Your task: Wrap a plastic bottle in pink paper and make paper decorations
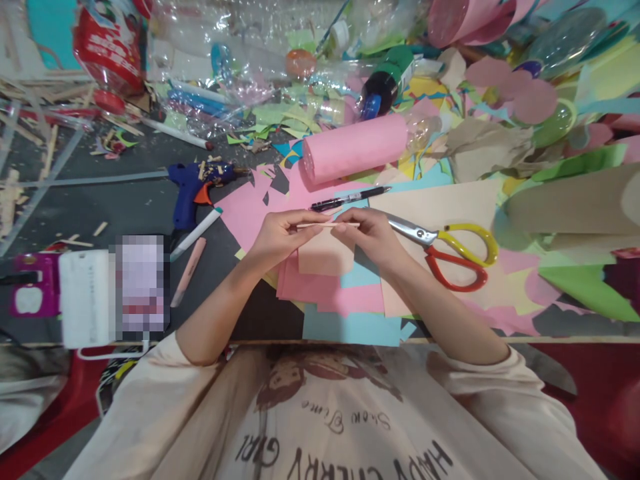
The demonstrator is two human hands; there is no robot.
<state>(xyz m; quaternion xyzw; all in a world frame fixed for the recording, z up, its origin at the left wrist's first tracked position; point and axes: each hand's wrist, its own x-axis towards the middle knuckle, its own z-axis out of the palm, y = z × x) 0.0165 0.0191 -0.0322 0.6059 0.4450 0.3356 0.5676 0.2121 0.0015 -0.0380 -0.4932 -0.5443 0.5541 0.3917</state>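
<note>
My left hand (pixel 280 233) and my right hand (pixel 367 233) meet over a small beige piece of paper (pixel 325 257). Both hands pinch its upper edge, which looks folded or rolled into a thin strip between the fingertips. The paper hangs down over a stack of pink (pixel 320 287) and light blue sheets (pixel 350 327) on the table. A black pen (pixel 350 198) lies just beyond my fingers. Scissors with yellow and red handles (pixel 450 250) lie right of my right hand.
A pink paper roll (pixel 355 147) lies behind the pen. A blue glue gun (pixel 193 187), markers (pixel 195 233) and a phone on a stand (pixel 113 293) are at the left. Plastic bottles (pixel 225 47), paper scraps and wooden sticks crowd the back.
</note>
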